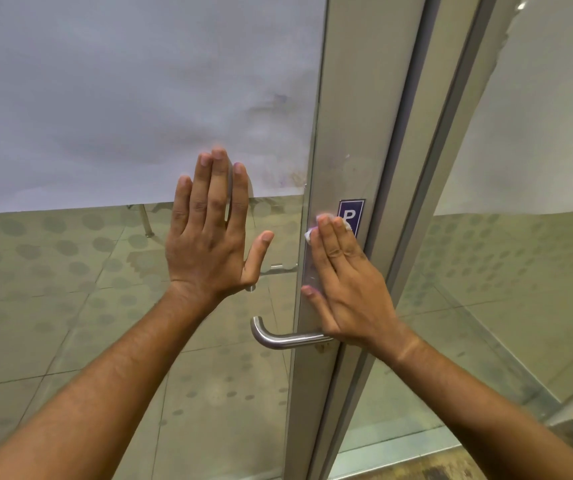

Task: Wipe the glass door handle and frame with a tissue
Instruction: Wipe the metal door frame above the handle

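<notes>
Currently, we read the moment as follows.

Stage: we judge the wipe is mid-way, with the frame [354, 133] being worked just above the handle [278, 339].

Right grip: our right hand [344, 282] lies flat with the fingers straight, pressing the tissue [309, 234] against the frame; the fingers are not curled round anything.

Left grip: our left hand [209, 230] is spread open and flat on the glass door [112, 306], holding nothing, and we take it to be steadying the leaf.

Tissue place: only a white scrap shows at the right fingertips, at about 11 o'clock from the knuckles, touching the purple sticker [351, 216].

Done: we cannot tell which parts are already clean; smudges show on the frosted band [278, 109] at 12 o'clock from the left hand.

Left: the handle looks untouched by the tissue now, and the frame's upper and lower stretches seem still to do.

Handle axis: its long bar runs level, from the frame at 3 o'clock out to 9 o'clock, where the free end bends upward.

Frame axis: it runs upright, leaning slightly toward 1 o'clock in our view.
</notes>
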The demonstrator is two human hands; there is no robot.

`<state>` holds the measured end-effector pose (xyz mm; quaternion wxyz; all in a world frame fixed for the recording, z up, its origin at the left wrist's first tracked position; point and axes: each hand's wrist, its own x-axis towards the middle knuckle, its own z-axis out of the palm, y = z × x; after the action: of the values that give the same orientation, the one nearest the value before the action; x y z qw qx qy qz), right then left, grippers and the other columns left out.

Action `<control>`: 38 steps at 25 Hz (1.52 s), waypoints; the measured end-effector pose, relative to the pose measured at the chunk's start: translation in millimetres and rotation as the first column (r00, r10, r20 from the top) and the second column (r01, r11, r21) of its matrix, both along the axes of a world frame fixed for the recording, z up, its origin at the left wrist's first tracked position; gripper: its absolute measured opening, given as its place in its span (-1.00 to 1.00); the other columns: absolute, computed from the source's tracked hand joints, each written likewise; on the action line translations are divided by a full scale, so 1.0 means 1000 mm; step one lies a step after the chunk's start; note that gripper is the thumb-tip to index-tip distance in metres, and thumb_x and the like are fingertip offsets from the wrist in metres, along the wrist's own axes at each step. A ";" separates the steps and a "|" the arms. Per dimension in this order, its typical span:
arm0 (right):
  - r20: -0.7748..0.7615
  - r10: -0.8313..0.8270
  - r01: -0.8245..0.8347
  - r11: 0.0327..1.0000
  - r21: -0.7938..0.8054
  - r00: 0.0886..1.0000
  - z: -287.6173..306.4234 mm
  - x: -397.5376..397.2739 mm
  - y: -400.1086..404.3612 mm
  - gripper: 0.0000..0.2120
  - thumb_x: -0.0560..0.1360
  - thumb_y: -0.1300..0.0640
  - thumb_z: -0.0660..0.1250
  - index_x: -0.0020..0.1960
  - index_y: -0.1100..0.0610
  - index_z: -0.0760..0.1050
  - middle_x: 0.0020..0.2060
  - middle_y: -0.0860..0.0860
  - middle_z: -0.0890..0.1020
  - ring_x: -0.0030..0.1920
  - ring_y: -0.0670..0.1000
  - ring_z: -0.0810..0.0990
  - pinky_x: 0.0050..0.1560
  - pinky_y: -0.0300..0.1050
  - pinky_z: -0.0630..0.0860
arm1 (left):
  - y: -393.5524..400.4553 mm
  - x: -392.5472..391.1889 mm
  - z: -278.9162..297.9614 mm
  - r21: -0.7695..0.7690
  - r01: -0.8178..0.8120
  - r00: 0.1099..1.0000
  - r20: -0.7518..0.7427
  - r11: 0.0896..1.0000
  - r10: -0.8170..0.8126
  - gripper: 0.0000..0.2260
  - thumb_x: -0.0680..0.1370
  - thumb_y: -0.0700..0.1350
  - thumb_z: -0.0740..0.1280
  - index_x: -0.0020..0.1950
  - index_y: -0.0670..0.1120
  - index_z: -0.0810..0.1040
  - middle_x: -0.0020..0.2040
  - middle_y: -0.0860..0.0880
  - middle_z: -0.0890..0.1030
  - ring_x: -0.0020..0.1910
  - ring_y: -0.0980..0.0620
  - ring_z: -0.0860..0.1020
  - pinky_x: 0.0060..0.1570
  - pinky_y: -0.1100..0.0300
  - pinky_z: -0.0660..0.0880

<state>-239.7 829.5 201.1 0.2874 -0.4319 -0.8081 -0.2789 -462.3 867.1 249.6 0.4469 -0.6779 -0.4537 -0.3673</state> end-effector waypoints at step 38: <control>0.293 0.028 -0.007 0.997 -0.075 0.956 -0.015 0.032 -0.009 -0.39 0.64 -0.09 -0.01 0.56 0.27 0.14 0.57 0.18 0.12 0.59 0.13 0.02 0.58 0.06 0.00 | 0.002 -0.001 0.000 0.011 -0.003 1.000 0.010 1.000 0.003 -0.20 0.60 0.23 0.14 0.63 -0.23 -0.09 0.57 -0.30 0.03 0.63 -0.16 -0.15 0.59 -0.06 -0.18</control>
<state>-207.3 820.3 186.3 0.1508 -0.3887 -0.8553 -0.3076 -463.0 869.0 249.1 0.4489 -0.6728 -0.4549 -0.3726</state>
